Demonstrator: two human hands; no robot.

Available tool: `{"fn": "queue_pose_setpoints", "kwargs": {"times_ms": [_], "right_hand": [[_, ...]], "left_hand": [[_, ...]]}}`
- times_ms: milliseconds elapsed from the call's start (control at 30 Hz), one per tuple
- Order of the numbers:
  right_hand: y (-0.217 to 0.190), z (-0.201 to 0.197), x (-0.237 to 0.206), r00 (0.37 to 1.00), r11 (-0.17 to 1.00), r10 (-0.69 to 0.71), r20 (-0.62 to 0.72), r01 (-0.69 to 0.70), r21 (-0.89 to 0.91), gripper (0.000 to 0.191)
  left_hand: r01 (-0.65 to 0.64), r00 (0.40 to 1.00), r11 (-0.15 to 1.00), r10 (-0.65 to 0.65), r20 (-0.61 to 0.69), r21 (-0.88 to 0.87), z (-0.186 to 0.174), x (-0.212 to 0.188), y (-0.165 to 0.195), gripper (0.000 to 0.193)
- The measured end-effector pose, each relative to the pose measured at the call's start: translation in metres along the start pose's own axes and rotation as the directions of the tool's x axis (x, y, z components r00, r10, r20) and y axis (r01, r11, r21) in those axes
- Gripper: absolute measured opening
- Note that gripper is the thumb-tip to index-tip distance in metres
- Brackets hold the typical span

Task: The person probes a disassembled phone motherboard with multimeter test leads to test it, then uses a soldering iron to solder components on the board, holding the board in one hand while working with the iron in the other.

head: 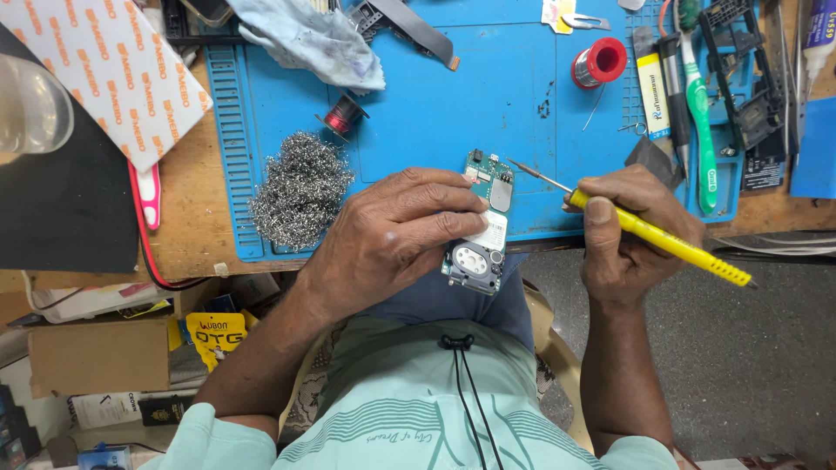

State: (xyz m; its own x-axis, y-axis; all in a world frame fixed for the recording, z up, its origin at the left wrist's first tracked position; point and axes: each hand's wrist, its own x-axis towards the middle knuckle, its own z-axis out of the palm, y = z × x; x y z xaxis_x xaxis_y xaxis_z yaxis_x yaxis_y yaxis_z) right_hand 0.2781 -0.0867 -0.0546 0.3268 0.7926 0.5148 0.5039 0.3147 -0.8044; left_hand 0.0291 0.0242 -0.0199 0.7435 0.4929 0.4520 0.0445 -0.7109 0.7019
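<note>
Both hands are busy at the middle of the frame, just apart from each other. My left hand (396, 231) is clamped over a small phone circuit board (482, 228), fingers pressing it flat against the near edge of the blue work mat (435, 104), the board's lower end with its round speaker hanging past the worktop (187, 218) edge over my lap. My right hand (631, 235) is closed round the yellow soldering iron (662, 239), pen-style, the handle running off to the lower right and the thin metal tip pointing up-left, near the board's upper right corner but not yet on it, as far as I can tell.

So I judge this as the approach to a solder joint: board pinned, iron lined up. What the next move calls for is a steady, small dip of the tip onto the right pad, with the left hand holding the board dead still.

Around me: a wad of steel wool (300, 187) at left of the mat, a small red wire spool (344, 113) above it, a red solder reel (601, 63) at upper right, a green toothbrush (701, 113) at far right, a crumpled cloth (309, 39) at the top.
</note>
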Motion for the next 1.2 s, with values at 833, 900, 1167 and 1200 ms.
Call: {"fn": "queue_pose_setpoints", "kwargs": {"times_ms": [833,900,1167,1200], "right_hand": [[0.012,0.0,-0.004,0.995,0.998,-0.054,0.082,0.057,-0.04,0.005],[0.013,0.0,-0.004,0.995,0.997,-0.058,0.081,0.062,-0.041,0.005],[0.014,0.0,-0.006,0.996,0.998,-0.043,0.082,0.046,-0.042,0.006],[0.014,0.0,-0.007,0.996,0.998,-0.04,0.083,0.043,-0.042,0.007]], "left_hand": [[0.024,0.997,0.999,-0.026,0.076,0.029,0.002,-0.003,-0.006,0.029],[0.019,0.997,0.999,-0.022,0.073,0.032,0.002,-0.003,-0.006,0.029],[0.023,0.997,0.999,-0.026,0.078,0.041,0.003,-0.003,-0.006,0.03],[0.022,0.997,0.999,-0.025,0.077,0.043,0.003,-0.003,-0.006,0.03]]}}
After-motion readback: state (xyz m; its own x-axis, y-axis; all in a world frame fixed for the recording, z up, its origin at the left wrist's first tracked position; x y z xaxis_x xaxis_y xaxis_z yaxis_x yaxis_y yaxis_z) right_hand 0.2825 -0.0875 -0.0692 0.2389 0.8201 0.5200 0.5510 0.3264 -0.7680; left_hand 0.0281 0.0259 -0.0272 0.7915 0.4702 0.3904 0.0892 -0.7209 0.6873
